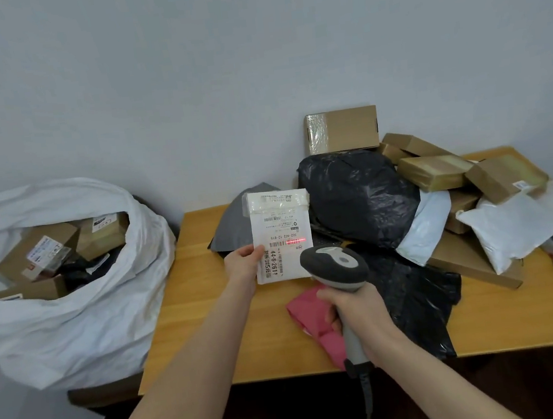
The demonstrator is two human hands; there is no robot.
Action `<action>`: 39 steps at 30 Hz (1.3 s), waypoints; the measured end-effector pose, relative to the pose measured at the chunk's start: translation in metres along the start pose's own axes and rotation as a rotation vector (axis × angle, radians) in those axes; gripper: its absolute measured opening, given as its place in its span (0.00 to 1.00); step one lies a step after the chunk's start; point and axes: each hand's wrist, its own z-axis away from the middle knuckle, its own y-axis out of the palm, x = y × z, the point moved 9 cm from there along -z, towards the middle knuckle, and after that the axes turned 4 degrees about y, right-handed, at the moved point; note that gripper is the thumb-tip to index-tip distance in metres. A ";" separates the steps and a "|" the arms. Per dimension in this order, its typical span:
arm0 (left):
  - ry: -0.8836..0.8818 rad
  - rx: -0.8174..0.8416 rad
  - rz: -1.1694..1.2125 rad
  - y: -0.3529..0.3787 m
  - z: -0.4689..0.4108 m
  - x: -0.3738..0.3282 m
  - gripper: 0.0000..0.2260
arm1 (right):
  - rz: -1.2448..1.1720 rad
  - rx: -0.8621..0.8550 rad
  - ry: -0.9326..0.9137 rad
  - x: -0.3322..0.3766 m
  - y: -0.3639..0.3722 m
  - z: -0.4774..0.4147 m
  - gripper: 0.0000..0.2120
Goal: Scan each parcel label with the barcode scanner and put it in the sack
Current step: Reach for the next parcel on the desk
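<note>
Your right hand (356,317) grips the barcode scanner (335,264) by its handle. Your left hand (243,264) pinches the white parcel (278,205) upright over the worktop (214,337), so its label (282,253) faces the scanner. The sack (75,328) gapes at left, ready.

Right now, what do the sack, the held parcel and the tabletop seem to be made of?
Sack: thin white plastic, probably; crumpled folds, soft sheen. Parcel: glossy white plastic mailer, paper label. Table: wood or veneer; grain lines, satin.

1 scanner (335,266), 1 sack (74,318), 2 blk bags (359,196) (416,296).
</note>
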 end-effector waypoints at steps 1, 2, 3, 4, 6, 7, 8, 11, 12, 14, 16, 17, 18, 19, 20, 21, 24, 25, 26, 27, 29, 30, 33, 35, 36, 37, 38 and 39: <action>0.000 0.000 -0.006 0.000 -0.002 0.000 0.05 | -0.007 -0.003 -0.001 0.001 0.000 0.000 0.14; 0.000 -0.003 -0.012 0.000 -0.003 0.000 0.06 | -0.014 -0.004 -0.004 0.003 -0.001 0.000 0.13; 0.000 -0.006 -0.015 0.001 -0.004 0.000 0.06 | -0.012 -0.004 -0.006 0.004 -0.001 0.000 0.13; 0.000 -0.011 -0.014 0.000 -0.004 0.000 0.05 | 0.000 -0.002 -0.008 0.005 -0.001 0.000 0.13; -0.006 -0.019 -0.004 0.000 -0.004 0.000 0.04 | 0.021 0.006 -0.008 0.006 -0.001 0.001 0.15; -0.009 -0.021 0.002 -0.001 -0.004 0.000 0.04 | 0.029 0.011 -0.008 0.006 0.000 0.001 0.15; -0.012 -0.021 0.003 -0.001 -0.004 0.000 0.03 | 0.040 0.015 -0.008 0.007 0.001 0.002 0.15; -0.015 -0.018 0.014 -0.001 -0.003 0.000 0.06 | 0.049 0.020 -0.010 0.008 0.001 0.003 0.15; -0.014 -0.019 0.014 0.000 -0.002 -0.001 0.07 | 0.050 0.021 -0.016 0.009 0.000 0.004 0.16; -0.008 -0.024 0.013 -0.001 -0.001 -0.002 0.07 | 0.057 0.032 -0.023 0.011 0.000 0.006 0.16; -0.003 -0.028 0.015 -0.002 0.000 -0.003 0.05 | 0.035 0.042 -0.012 0.011 0.000 0.008 0.16; 0.001 -0.031 0.022 -0.003 0.001 -0.004 0.04 | 0.022 0.041 -0.005 0.010 -0.001 0.009 0.16; 0.004 -0.033 0.025 -0.003 0.003 -0.004 0.03 | 0.013 0.043 -0.002 0.010 -0.002 0.009 0.16; 0.004 -0.036 0.027 -0.003 0.004 -0.004 0.03 | 0.006 0.046 0.001 0.010 -0.002 0.010 0.17; 0.002 -0.037 0.025 -0.003 0.005 -0.004 0.04 | 0.000 0.050 0.001 0.010 -0.003 0.011 0.17; 0.001 -0.038 0.024 -0.002 0.006 -0.003 0.06 | -0.005 0.055 0.003 0.010 -0.003 0.012 0.17; 0.003 -0.037 0.026 -0.001 0.009 -0.003 0.06 | -0.019 0.059 0.012 0.009 -0.006 0.014 0.17; 0.004 -0.038 0.031 -0.001 0.011 -0.003 0.06 | -0.022 0.057 0.013 0.009 -0.007 0.014 0.17; 0.005 -0.040 0.033 -0.001 0.012 -0.004 0.06 | -0.022 0.053 0.012 0.009 -0.007 0.014 0.17; 0.008 -0.041 0.037 -0.001 0.014 -0.005 0.06 | -0.017 0.054 0.008 0.009 -0.008 0.014 0.17; 0.016 -0.041 0.046 -0.002 0.018 -0.006 0.06 | -0.021 0.070 -0.004 0.012 -0.006 0.014 0.17; 0.020 -0.038 0.048 -0.003 0.020 -0.007 0.07 | -0.032 0.086 -0.004 0.013 -0.003 0.013 0.16; 0.024 -0.035 0.055 -0.014 0.022 -0.008 0.10 | -0.043 0.118 -0.012 0.019 0.011 0.010 0.08; 0.032 -0.037 0.038 -0.029 0.020 -0.011 0.10 | -0.030 0.138 -0.024 0.025 0.028 0.004 0.07; 0.039 -0.042 0.033 -0.039 0.016 -0.013 0.11 | -0.018 0.155 -0.033 0.030 0.041 0.001 0.07; 0.045 -0.051 0.036 -0.053 0.011 -0.017 0.11 | -0.009 0.178 -0.039 0.036 0.055 -0.001 0.07; 0.054 -0.069 0.040 -0.069 0.004 -0.021 0.11 | -0.007 0.205 -0.045 0.041 0.073 -0.004 0.06; 0.060 -0.092 0.045 -0.088 -0.003 -0.026 0.11 | -0.006 0.229 -0.053 0.047 0.091 -0.006 0.05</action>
